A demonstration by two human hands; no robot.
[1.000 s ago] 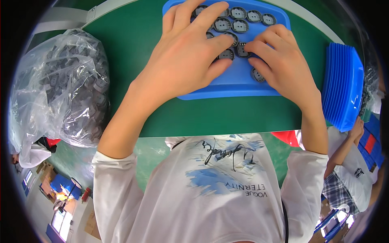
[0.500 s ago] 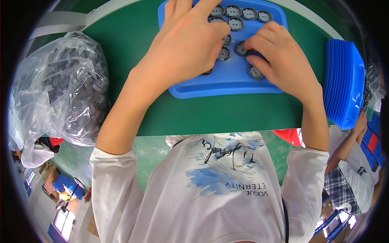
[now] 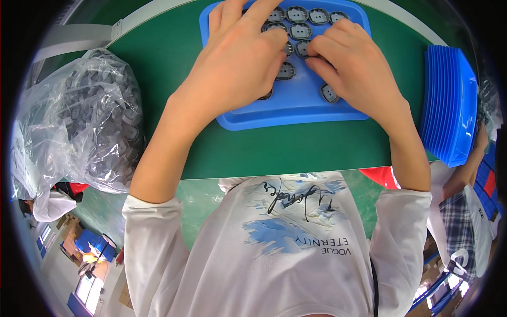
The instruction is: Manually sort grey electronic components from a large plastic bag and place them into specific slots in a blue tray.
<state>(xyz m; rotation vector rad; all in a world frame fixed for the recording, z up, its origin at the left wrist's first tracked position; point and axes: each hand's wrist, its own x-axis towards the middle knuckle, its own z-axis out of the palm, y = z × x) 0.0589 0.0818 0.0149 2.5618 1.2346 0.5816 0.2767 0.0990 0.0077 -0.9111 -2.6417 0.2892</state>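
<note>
The right hand has a grey part pinched between thumb and fingers; the left hand lies palm down with fingers spread, and from here I can't tell whether its hidden fingertips grip anything. Both work above a green table, whose near edge runs between the hands and the wearer's white shirt. Below that edge shows a shiny green floor. Out beyond the right forearm sits another person, in a plaid garment; far behind the left elbow the room opens onto a bright window. Directly under the hands is a shallow blue tray, with the pinched part above its floor. Rounded grey pieces stand in rows beyond and between the hands, and one loose piece lies on the near side of the right hand's fingers, partly covered. Well to the left of the left hand slumps a clear plastic bag full of similar pieces; to the right of the right hand stands a stack of blue trays, nested on edge.
</note>
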